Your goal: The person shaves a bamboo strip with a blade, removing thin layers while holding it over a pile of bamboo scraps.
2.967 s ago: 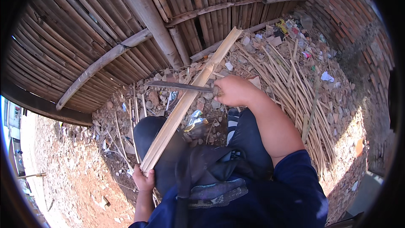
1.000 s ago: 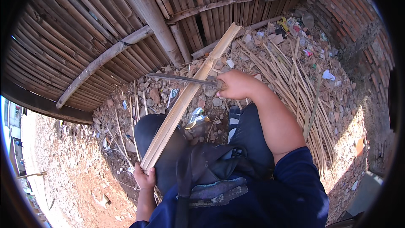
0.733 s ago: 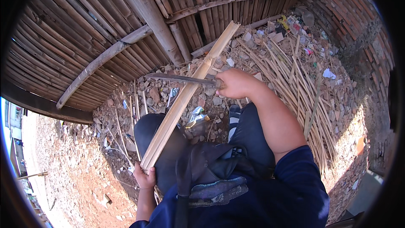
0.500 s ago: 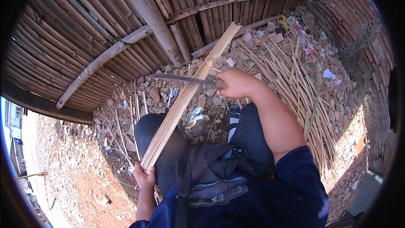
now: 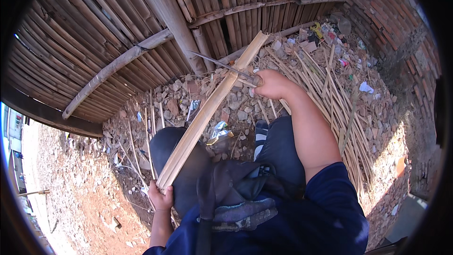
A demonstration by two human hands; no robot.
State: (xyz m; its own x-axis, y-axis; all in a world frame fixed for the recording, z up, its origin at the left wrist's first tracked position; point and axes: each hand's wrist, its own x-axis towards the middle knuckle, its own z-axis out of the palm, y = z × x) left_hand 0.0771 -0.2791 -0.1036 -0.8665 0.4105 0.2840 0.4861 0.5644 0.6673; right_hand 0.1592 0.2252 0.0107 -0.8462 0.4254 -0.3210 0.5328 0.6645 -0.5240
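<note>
- Got the left hand (image 5: 161, 197) clamped on the near end of a split bamboo length (image 5: 200, 117), fingers and thumb closed around it.
- Running that bamboo slantwise over the left knee (image 5: 163, 142), up and away to the right, pale hollow side showing.
- Gripping a long dark knife (image 5: 218, 63) in the right hand (image 5: 272, 85), fingers curled tight around the handle.
- Pointing the knife up and left, crossing the bamboo's upper part; can't tell about actual contact between them.
- Can see a big heap of thin strips (image 5: 330, 113) on the ground, just beyond the right forearm (image 5: 316, 132).
- Also a few thin sticks (image 5: 153, 118) beyond the left knee, among the rubble (image 5: 172, 107).
- Plus a shiny wrapper (image 5: 220, 133) between the knees, near a dark shoe (image 5: 261, 137) with white stripes.
- Facing a bamboo slat wall (image 5: 104, 33) up front, with a brick wall (image 5: 377, 19) at the right.
</note>
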